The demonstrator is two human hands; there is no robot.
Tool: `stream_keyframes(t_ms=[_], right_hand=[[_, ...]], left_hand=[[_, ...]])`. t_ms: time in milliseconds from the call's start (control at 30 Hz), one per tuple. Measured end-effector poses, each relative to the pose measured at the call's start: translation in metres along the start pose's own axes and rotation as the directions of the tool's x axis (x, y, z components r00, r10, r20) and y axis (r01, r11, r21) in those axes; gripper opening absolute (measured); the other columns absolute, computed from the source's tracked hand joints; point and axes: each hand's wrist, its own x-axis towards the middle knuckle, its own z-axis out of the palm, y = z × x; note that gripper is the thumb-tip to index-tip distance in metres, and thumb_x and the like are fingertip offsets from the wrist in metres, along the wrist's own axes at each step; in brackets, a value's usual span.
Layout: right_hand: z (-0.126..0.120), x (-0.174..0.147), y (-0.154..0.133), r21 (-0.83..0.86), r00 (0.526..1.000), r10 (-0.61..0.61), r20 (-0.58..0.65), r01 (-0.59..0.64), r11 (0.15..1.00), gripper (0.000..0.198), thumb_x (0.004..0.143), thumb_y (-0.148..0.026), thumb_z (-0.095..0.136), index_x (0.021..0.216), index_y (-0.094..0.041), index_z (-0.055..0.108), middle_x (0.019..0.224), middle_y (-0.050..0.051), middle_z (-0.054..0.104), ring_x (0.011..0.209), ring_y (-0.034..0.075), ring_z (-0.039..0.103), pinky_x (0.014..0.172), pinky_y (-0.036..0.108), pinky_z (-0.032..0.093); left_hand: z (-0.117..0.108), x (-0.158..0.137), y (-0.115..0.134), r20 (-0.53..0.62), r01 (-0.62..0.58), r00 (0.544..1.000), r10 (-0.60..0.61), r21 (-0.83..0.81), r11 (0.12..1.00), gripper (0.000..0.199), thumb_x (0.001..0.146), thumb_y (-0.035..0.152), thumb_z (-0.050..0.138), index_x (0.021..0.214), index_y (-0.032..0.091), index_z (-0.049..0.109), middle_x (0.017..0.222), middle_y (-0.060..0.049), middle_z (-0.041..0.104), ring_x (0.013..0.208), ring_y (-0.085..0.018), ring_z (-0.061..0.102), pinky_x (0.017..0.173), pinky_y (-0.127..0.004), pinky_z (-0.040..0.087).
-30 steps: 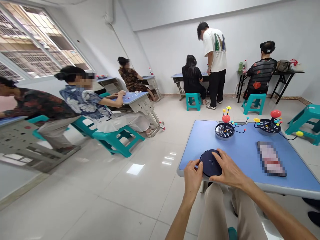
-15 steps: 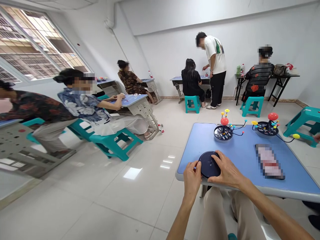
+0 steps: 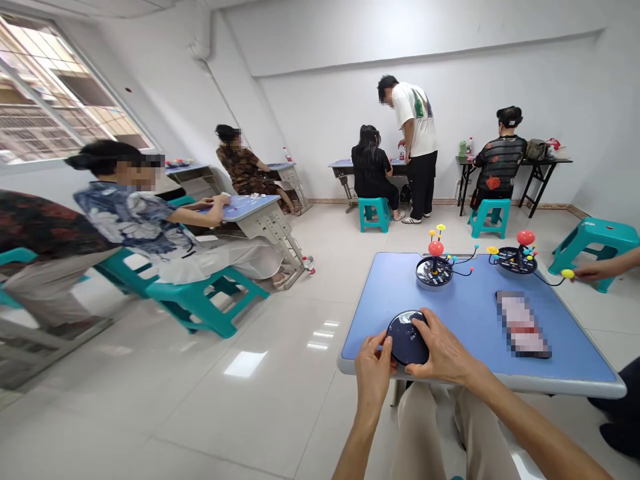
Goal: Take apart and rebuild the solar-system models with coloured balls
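Note:
A dark navy round disc (image 3: 407,339) with a small mark at its middle is held just over the near left part of the blue desk (image 3: 465,347). My left hand (image 3: 373,365) grips its left rim, thumb and fingers closed on the edge. From the right, my right hand (image 3: 443,347) clasps it, fingers over the top and thumb at the near edge. Its underside is hidden. Beyond it stands a solar system model (image 3: 435,270) with a red ball and coloured balls on thin arms. A second such model (image 3: 517,260) is farther right.
A phone (image 3: 524,325) lies right of my hands. At the right, another person's hand (image 3: 597,270) reaches to the second model's yellow ball (image 3: 567,274). A teal stool (image 3: 595,237) stands behind that hand. Several people sit at other desks; one person (image 3: 417,127) stands bending over.
The view has turned a little to the right. Another person's hand has come in from the right to the yellow ball. Both my hands keep their hold on the disc.

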Motion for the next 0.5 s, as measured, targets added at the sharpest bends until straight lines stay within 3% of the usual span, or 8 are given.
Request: stream_keyframes(t_ms=[233,400,500], right_hand=[[0.002,0.002,0.003,-0.011,0.993,0.095,0.077,-0.094,0.995,0.080,0.057,-0.041,0.079,0.127,-0.009,0.053,0.147,0.027,0.031,0.138,0.041,0.030,0.108,0.052,0.035],[0.005,0.001,0.007,0.004,0.994,0.096,0.053,-0.096,0.995,0.088,0.057,-0.043,0.080,0.132,-0.006,0.050,0.150,0.028,0.029,0.141,0.042,0.026,0.111,0.051,0.033],[0.009,0.002,0.014,0.002,0.998,0.062,0.028,-0.062,0.998,0.094,0.057,-0.052,0.082,0.133,-0.006,0.050,0.149,0.029,0.032,0.140,0.041,0.028,0.111,0.052,0.032]], left_hand=[[0.000,0.007,-0.002,-0.008,0.109,0.994,-0.110,-0.037,0.993,0.067,0.062,0.066,0.065,0.099,0.009,0.067,0.067,-0.002,0.063,0.041,-0.014,0.054,0.036,-0.029,0.046],[0.000,0.001,-0.003,-0.041,-0.040,0.998,0.041,0.027,0.999,0.069,0.070,0.071,0.056,0.102,0.012,0.070,0.081,-0.007,0.065,0.049,-0.016,0.058,0.045,-0.034,0.052],[-0.001,0.000,-0.009,-0.064,-0.139,0.987,0.146,0.107,0.985,0.067,0.073,0.072,0.050,0.102,0.015,0.071,0.088,-0.009,0.066,0.054,-0.017,0.059,0.051,-0.035,0.054]])
